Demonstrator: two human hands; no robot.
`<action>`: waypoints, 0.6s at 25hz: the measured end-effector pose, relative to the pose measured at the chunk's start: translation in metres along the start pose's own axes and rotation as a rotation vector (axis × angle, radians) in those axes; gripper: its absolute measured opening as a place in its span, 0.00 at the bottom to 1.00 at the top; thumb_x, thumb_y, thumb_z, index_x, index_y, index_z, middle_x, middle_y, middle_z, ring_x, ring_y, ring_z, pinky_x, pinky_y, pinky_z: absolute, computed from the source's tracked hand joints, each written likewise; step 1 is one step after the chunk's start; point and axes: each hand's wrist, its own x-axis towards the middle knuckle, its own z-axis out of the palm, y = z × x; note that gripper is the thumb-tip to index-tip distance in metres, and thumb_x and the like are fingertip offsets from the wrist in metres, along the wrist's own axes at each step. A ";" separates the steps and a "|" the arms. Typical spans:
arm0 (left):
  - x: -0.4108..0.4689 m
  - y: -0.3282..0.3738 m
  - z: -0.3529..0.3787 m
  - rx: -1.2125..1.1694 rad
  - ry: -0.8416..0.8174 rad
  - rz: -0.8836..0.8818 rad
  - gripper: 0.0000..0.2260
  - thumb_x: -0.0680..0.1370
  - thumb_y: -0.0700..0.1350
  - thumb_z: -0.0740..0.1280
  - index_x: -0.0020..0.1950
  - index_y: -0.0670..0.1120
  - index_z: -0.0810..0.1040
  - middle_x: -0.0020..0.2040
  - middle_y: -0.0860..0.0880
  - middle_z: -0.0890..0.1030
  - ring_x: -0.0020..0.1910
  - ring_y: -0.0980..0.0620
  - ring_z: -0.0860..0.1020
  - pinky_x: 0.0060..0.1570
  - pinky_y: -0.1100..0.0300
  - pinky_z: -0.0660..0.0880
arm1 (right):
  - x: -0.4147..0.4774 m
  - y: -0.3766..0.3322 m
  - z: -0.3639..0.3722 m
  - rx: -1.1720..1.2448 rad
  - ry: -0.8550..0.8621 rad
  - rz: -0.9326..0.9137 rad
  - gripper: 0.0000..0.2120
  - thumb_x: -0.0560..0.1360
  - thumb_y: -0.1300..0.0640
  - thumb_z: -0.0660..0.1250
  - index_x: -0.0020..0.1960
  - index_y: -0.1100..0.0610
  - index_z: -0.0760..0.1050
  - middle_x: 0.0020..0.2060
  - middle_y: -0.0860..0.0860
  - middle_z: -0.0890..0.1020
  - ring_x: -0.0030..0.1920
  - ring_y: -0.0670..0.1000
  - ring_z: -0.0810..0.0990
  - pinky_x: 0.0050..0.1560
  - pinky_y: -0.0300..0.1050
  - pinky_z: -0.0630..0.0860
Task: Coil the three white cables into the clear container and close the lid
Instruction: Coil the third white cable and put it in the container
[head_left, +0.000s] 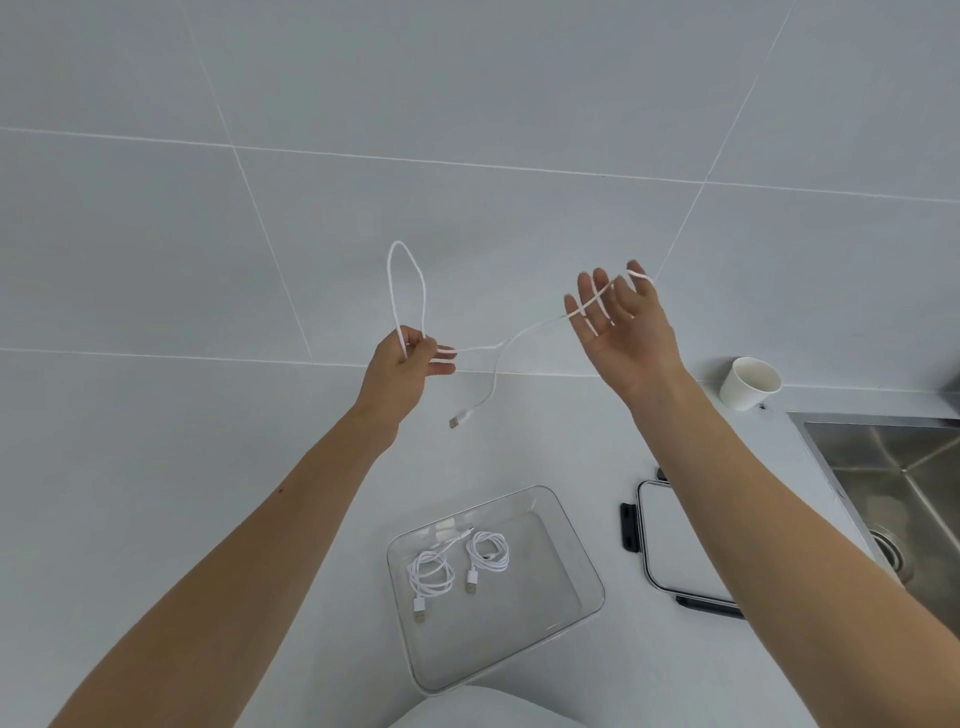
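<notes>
While the left hand (402, 366) pinches the white cable's (545, 322) loop, the right hand (626, 330) lies open, cable draped across its fingers (587, 291); the plug (460, 418) dangles below the pinch.

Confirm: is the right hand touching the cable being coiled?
Touching. Head view shows the cable lying across the right hand's spread fingers.
</notes>
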 end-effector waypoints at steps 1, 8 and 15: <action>0.001 -0.006 -0.002 0.014 0.011 -0.021 0.06 0.83 0.42 0.58 0.46 0.44 0.69 0.52 0.43 0.85 0.48 0.48 0.85 0.36 0.64 0.68 | 0.001 -0.003 0.000 0.024 0.008 -0.019 0.16 0.79 0.67 0.63 0.62 0.51 0.75 0.50 0.55 0.82 0.49 0.57 0.86 0.58 0.55 0.80; 0.010 -0.045 -0.013 0.039 0.084 -0.174 0.06 0.82 0.41 0.55 0.45 0.45 0.64 0.50 0.42 0.85 0.37 0.51 0.85 0.23 0.63 0.59 | 0.004 -0.015 0.007 0.079 0.009 -0.037 0.06 0.77 0.64 0.65 0.52 0.60 0.79 0.50 0.55 0.84 0.53 0.56 0.85 0.63 0.53 0.77; 0.012 -0.070 -0.027 -0.126 0.150 -0.361 0.08 0.81 0.36 0.51 0.44 0.45 0.62 0.47 0.42 0.83 0.32 0.54 0.85 0.17 0.68 0.54 | 0.009 -0.028 0.004 0.241 -0.060 0.054 0.06 0.83 0.60 0.59 0.56 0.62 0.72 0.37 0.51 0.86 0.18 0.43 0.69 0.31 0.38 0.80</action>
